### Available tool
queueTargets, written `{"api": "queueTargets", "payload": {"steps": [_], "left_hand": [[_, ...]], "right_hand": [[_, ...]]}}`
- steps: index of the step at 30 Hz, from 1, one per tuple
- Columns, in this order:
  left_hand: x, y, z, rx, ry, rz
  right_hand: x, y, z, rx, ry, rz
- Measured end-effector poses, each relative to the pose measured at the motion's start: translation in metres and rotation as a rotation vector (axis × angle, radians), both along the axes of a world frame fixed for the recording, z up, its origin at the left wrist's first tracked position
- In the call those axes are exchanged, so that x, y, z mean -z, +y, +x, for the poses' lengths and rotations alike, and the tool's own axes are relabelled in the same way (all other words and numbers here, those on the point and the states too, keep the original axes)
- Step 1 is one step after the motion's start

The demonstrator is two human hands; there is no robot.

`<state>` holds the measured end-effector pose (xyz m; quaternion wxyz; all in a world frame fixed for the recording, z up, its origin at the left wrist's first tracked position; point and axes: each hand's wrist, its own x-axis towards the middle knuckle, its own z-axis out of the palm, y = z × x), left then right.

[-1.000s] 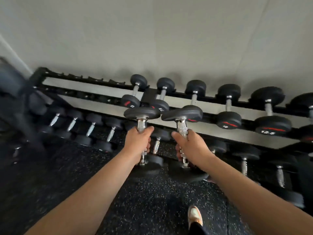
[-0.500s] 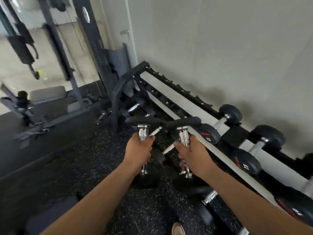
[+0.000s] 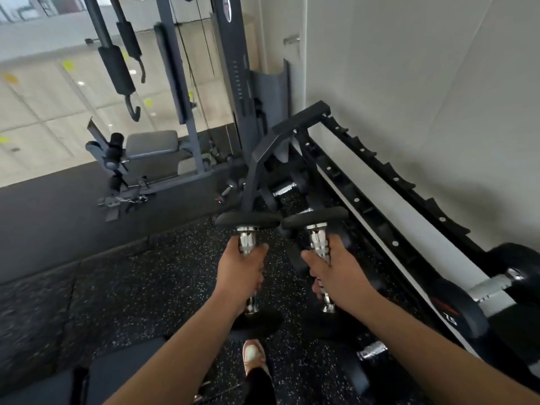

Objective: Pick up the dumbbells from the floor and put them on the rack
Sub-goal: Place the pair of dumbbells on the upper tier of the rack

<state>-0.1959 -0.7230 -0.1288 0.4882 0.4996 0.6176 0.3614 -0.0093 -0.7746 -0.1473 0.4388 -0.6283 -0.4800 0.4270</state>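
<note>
While we carry both dumbbells upright at frame centre, the rack (image 3: 371, 182) runs along the right.

From the head view, our left hand (image 3: 241, 271) is clamped on the left dumbbell (image 3: 248, 226) and our right hand (image 3: 336, 273) on the right dumbbell (image 3: 315, 219), long axes near vertical. The empty cradles lie up and right of both grips, nearer our right hand, so we judge each handle must tip crosswise to the rails.
</note>
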Motion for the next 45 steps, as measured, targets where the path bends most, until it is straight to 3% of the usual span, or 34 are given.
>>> {"api": "queueTargets", "payload": {"steps": [16,26,35,40,45], "left_hand": [[0.042,0.298,-0.005,0.252,0.007,-0.021],[0.064,0.454,0.09,0.462,-0.024,-0.1],[0.07,0.591,0.177,0.602,0.015,-0.149],[0.073,0.661,0.209,0.697,-0.002,-0.162],[0.096,0.731,0.257,0.813,0.035,-0.172]], "right_hand": [[0.032,0.248,-0.018,0.258,0.008,-0.153],[0.051,0.369,0.045,0.488,0.064,-0.201],[0.058,0.492,0.115,0.59,-0.028,-0.224],[0.063,0.55,0.138,0.677,0.068,-0.235],[0.08,0.601,0.158,0.832,0.046,-0.286]]}}
